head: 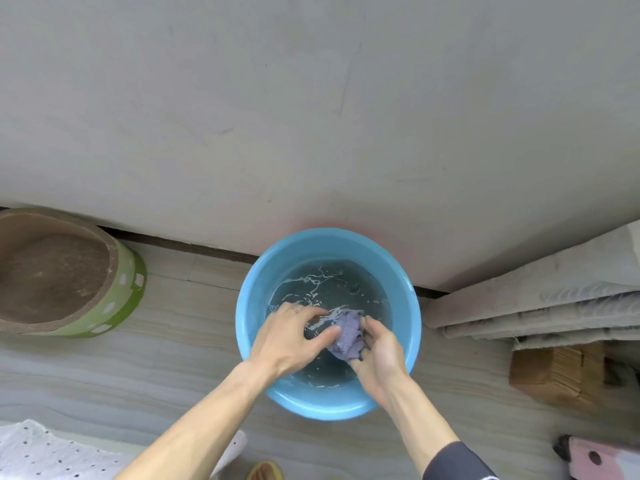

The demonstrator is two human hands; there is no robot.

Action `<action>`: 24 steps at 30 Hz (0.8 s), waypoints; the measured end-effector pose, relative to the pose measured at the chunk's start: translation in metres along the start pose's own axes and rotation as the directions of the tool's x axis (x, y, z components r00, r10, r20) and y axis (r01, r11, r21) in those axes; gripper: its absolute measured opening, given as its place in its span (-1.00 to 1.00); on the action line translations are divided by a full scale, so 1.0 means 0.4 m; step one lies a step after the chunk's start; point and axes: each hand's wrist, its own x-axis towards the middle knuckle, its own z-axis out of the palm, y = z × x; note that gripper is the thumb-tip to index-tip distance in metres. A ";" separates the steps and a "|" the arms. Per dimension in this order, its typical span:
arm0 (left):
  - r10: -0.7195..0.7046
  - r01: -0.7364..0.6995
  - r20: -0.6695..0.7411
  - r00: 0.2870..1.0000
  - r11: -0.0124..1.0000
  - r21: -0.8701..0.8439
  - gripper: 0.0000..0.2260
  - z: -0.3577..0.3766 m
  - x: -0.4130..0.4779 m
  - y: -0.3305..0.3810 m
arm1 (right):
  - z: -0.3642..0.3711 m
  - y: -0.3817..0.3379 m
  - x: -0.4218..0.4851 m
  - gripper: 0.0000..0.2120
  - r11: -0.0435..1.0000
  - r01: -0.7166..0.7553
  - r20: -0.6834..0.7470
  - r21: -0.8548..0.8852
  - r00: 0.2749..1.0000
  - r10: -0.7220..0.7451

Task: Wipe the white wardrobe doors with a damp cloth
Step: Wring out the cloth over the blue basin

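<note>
Clutches bunched cloth [348,336] in right grip [379,348], fingers curled round it; pinches its edge with left grip [291,341]. Sits inside the water-filled blue basin [252,306], on floor against wardrobe door [311,116].

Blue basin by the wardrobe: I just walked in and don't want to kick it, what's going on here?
A person leans over the blue basin, which sits on the floor holding water. The left hand and the right hand both grip a bunched purple cloth over the water. The white wardrobe door behind it is not being wiped yet.
</note>
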 end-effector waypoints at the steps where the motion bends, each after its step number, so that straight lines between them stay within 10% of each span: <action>1: -0.043 0.048 0.076 0.996 0.996 -0.074 -0.47 0.005 0.007 0.022 | -0.001 0.002 -0.001 -0.69 1.000 -0.008 0.027 0.004 1.000 0.008; 8: -0.181 0.204 0.115 0.977 0.947 -0.248 -0.79 0.003 0.048 0.051 | -0.047 -0.021 -0.028 -0.70 0.884 0.104 0.209 -0.456 0.978 -0.007; 11: -0.359 0.349 0.060 0.932 0.833 -0.429 -0.88 -0.004 0.051 0.036 | -0.101 -0.027 -0.016 -0.73 0.341 0.397 0.245 -0.852 0.878 -0.410; 16: -0.491 0.451 0.141 0.860 0.601 -0.660 -0.77 -0.007 0.047 0.014 | -0.193 0.008 0.049 -0.61 -0.361 0.355 0.506 -0.862 0.613 -0.606; 19: -0.477 0.458 0.239 0.846 0.418 -0.785 -0.75 -0.001 0.050 0.018 | -0.211 0.030 0.070 -0.43 -0.434 0.222 0.466 -0.873 0.641 -0.610; 24: -0.356 0.467 0.317 0.879 0.511 -0.722 -0.70 -0.004 0.035 0.013 | -0.207 0.033 0.069 -0.40 -0.389 0.222 0.423 -0.894 0.705 -0.569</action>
